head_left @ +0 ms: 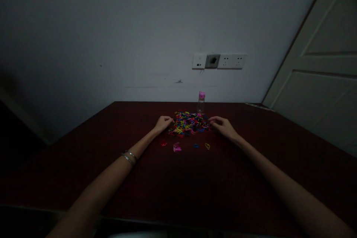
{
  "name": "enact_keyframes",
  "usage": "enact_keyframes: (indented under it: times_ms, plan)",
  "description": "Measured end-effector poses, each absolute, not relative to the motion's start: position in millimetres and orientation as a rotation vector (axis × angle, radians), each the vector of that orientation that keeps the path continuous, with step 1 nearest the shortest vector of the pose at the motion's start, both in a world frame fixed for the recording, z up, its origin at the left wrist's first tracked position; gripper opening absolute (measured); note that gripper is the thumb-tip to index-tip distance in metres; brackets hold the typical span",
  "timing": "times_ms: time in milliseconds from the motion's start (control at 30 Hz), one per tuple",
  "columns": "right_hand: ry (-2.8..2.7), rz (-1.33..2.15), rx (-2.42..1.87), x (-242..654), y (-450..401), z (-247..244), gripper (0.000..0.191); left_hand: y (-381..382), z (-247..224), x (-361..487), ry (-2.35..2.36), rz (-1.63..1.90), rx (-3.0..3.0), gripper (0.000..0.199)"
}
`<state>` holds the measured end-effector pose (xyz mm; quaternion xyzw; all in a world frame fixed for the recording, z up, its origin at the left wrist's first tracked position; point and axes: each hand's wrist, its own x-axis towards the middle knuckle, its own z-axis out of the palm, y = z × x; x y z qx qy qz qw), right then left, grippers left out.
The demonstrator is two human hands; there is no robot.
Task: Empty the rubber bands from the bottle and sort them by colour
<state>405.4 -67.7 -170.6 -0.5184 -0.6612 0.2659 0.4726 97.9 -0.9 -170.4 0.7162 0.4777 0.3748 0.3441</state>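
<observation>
A heap of small plastic clips (191, 122) in many colours, shaped like tiny safety pins, lies on the dark red-brown table (178, 182). At the heap's left edge is my left hand (164, 123), its fingers curled together and the tips touching or very near the clips. On the opposite side my right hand (224, 127) has thumb and fingertips drawn into a pinch by the outermost clips. Anything between the fingers is too small and dim to make out. Nearer me lie separate red clips (163, 143), pink clips (177, 147), a blue clip (196, 145) and a yellow clip (207, 146).
Just behind the heap stands a clear bottle (200, 105) with a pink cap. A pale wall (139, 44) with several sockets (230, 61) rises at the table's back edge. To the right is a white panelled door (320, 93). The light is dim.
</observation>
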Motion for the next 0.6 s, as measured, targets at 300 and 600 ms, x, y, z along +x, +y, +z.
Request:
enact_keyframes:
  times_ms: [300,600]
  plan:
    - [-1.469,0.576,-1.321,416,-60,-189,0.031,-1,-165,94,1.195,0.854,1.906,0.031]
    - [-1.488,0.565,-1.362,414,-59,-190,0.026,1,-144,62,1.111,0.504,2.084,0.017]
